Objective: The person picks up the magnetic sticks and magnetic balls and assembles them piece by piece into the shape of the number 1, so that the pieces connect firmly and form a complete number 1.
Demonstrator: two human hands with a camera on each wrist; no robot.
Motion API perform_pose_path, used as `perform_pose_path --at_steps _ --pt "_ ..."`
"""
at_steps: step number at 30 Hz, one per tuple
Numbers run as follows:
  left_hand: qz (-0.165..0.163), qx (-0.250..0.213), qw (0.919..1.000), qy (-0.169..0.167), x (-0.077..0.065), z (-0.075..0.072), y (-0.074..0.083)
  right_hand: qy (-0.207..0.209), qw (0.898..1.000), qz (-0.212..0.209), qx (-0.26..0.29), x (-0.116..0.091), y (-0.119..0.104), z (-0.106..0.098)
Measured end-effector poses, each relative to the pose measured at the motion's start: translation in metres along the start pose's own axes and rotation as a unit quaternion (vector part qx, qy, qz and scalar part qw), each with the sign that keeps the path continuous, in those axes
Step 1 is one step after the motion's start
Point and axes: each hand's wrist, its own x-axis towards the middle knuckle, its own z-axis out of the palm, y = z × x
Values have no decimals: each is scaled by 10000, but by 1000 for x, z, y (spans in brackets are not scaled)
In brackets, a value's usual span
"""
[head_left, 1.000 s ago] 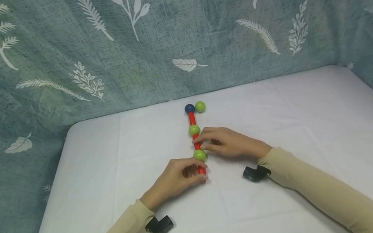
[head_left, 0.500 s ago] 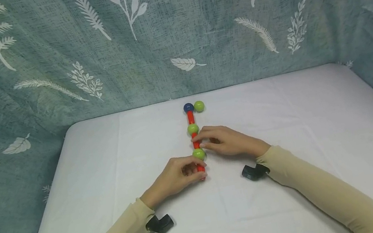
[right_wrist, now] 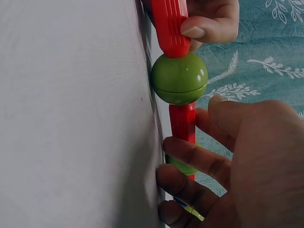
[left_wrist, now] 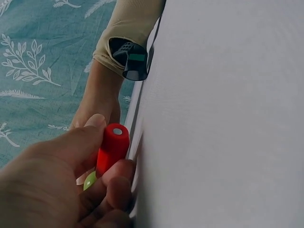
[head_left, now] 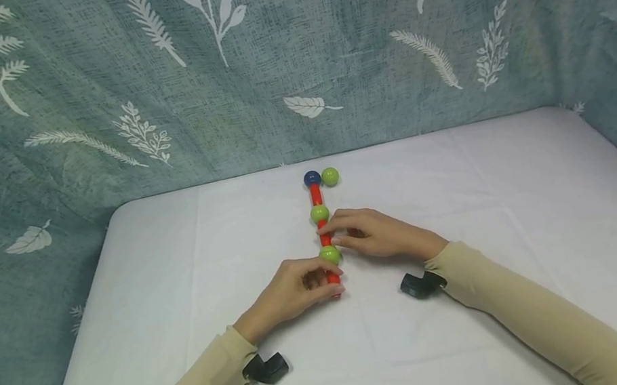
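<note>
A straight chain of red magnetic rods and balls lies along the table. My left hand (head_left: 286,296) pinches the nearest red rod (left_wrist: 113,148) between thumb and fingers; a silver disc shows in its free end. Beyond it comes a green ball (right_wrist: 179,78), then the middle red rod (right_wrist: 182,118). My right hand (head_left: 380,231) is at this middle rod, fingers curled across it and the thumb on its near side. Farther along are another green ball (head_left: 320,213), a third red rod (head_left: 316,194) and a dark blue ball (head_left: 312,179).
A further green ball (head_left: 330,177) sits right beside the blue one, close to the far edge of the white-covered table (head_left: 465,344). Behind the table hangs a teal leaf-print cloth (head_left: 348,68). Black wrist cameras (head_left: 422,284) stick out at both cuffs.
</note>
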Motion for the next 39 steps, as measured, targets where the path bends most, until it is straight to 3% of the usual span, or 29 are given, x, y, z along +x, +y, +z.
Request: perform_pose_path --at_steps 19,23,31,39 --pt "20 -47 9999 -93 0 -3 2 -9 10000 72 7 -1 -4 -1" --pt "-39 12 9999 -121 -1 -11 1 -55 9999 126 15 -1 -5 -2" --pt "162 776 9963 326 8 -41 -10 -48 9997 226 -12 0 -3 -2" --pt "357 920 9951 -104 19 -45 -14 90 10000 -24 0 -3 1 -1"
